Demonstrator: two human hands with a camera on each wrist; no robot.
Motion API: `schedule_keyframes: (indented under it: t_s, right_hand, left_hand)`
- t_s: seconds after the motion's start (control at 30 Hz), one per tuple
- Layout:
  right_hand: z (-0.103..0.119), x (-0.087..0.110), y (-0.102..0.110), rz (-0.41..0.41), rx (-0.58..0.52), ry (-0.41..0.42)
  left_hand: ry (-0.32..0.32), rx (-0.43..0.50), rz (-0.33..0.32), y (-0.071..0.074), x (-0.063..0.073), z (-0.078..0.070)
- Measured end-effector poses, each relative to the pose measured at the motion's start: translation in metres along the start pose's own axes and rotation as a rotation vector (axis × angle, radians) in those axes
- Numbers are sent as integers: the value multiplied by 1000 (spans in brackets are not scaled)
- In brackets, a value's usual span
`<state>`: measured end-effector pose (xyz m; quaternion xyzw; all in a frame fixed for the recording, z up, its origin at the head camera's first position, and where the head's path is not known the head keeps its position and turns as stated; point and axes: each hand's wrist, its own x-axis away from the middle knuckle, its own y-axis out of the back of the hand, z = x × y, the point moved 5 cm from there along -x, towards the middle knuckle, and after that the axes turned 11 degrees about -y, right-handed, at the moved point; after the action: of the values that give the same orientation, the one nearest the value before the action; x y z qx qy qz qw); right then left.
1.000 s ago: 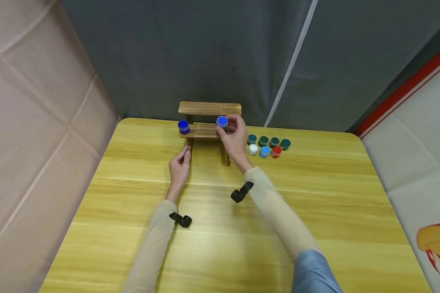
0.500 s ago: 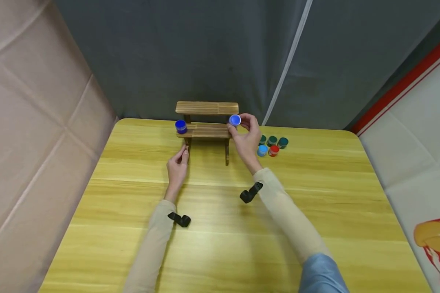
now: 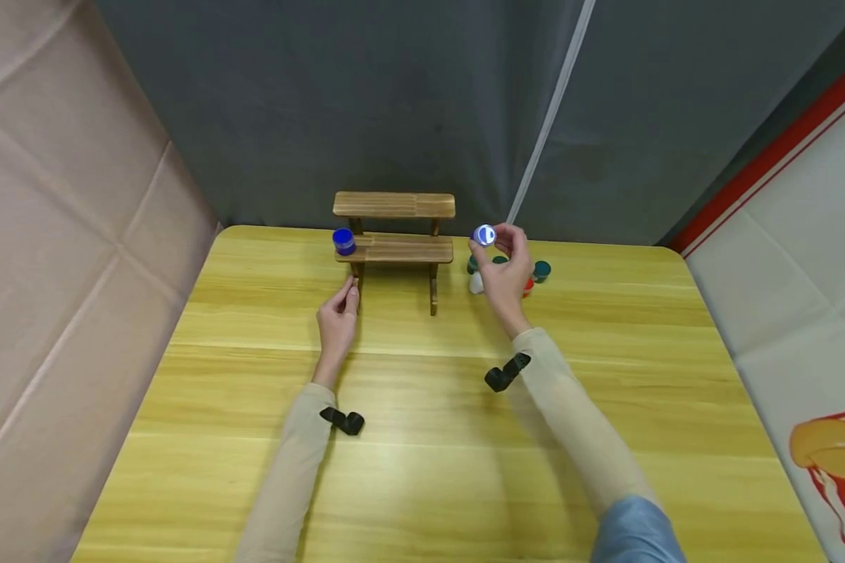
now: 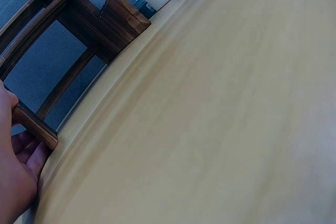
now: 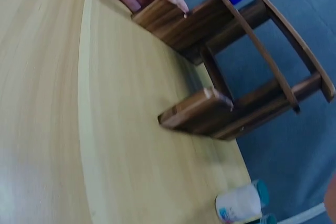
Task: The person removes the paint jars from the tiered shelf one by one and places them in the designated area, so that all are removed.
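A small two-tier wooden stand (image 3: pixel 408 249) is at the table's back edge. On the left end of its lower tier sits a jar with a blue lid (image 3: pixel 343 242). My left hand (image 3: pixel 337 324) grips the stand's left front leg low down, and the left wrist view shows the fingers around the leg's end (image 4: pixel 39 129). To the right of the stand, my right hand (image 3: pixel 507 277) pinches a second blue-lidded jar (image 3: pixel 484 235) between thumb and fingers, its lid catching the light. That jar is out of sight in the right wrist view.
Several more small jars stand right of the stand, partly hidden behind my right hand: a white one (image 3: pixel 476 283), a red one (image 3: pixel 529 287) and dark green ones such as the rightmost jar (image 3: pixel 541 271). A grey curtain (image 3: pixel 289 117) hangs behind the table (image 3: pixel 408 453).
My right hand has carried the blue-lidded jar rightward, from over the lower tier's right end to beyond the stand, above the other jars. My left hand keeps its grip on the leg.
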<state>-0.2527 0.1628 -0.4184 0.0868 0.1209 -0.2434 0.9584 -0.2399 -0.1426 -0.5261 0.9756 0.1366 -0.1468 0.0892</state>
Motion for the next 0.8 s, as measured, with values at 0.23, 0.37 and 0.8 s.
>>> schedule_keyframes:
  t_s: [0.23, 0.37, 0.8]
  right_hand:
    - [-14, -5, 19, -59, -5, -13]
    - [-21, -9, 30, -102, -18, -13]
    - [-38, -22, 74, -254, 1, -41]
  left_hand:
    - [-2, -19, 18, 0, 0, -1]
    - [-7, -29, 21, 1, 1, -1]
    - [11, -29, 26, 1, 1, -3]
